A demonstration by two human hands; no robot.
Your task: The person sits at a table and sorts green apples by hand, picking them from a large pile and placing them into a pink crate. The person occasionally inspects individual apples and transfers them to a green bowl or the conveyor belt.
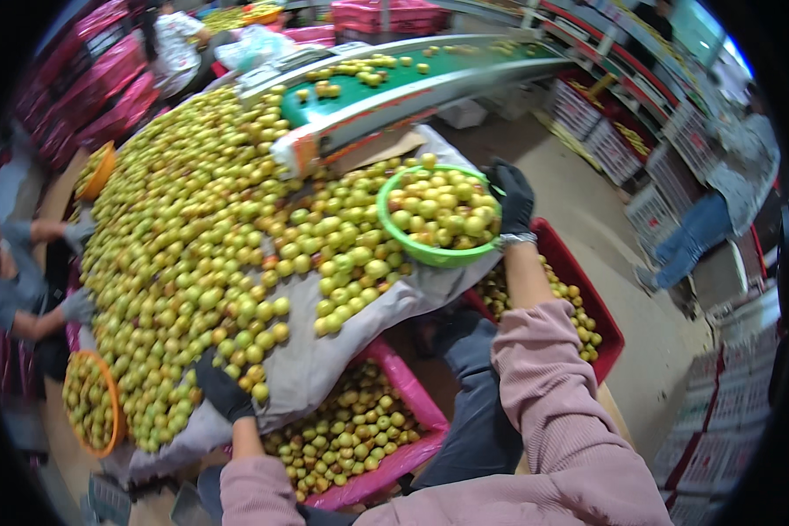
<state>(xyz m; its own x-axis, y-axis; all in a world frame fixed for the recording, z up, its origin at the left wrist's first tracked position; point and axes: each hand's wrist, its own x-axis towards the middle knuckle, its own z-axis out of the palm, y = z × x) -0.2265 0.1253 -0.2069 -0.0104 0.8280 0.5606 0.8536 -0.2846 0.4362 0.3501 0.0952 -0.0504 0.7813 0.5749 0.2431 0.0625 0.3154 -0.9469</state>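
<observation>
My right hand (511, 197), in a black glove, grips the right rim of a green plastic basket (457, 255) heaped with small yellow-green fruit. The basket is at the right end of a cloth-covered sorting table (299, 368), beside the lower end of a green conveyor belt. My left hand (223, 388), also black-gloved, rests at the table's near edge against the spread of loose fruit (191, 263). Its fingertips are partly hidden among the fruit, so whether it holds any does not show.
Below the table edge stand a pink-lined crate (394, 460) and a red crate (608, 342), both with fruit. The conveyor (394, 79) runs away to the right. Orange baskets (115, 421) and a co-worker's gloved hands (77, 306) are at left. Another person (717, 197) stands at right near stacked crates.
</observation>
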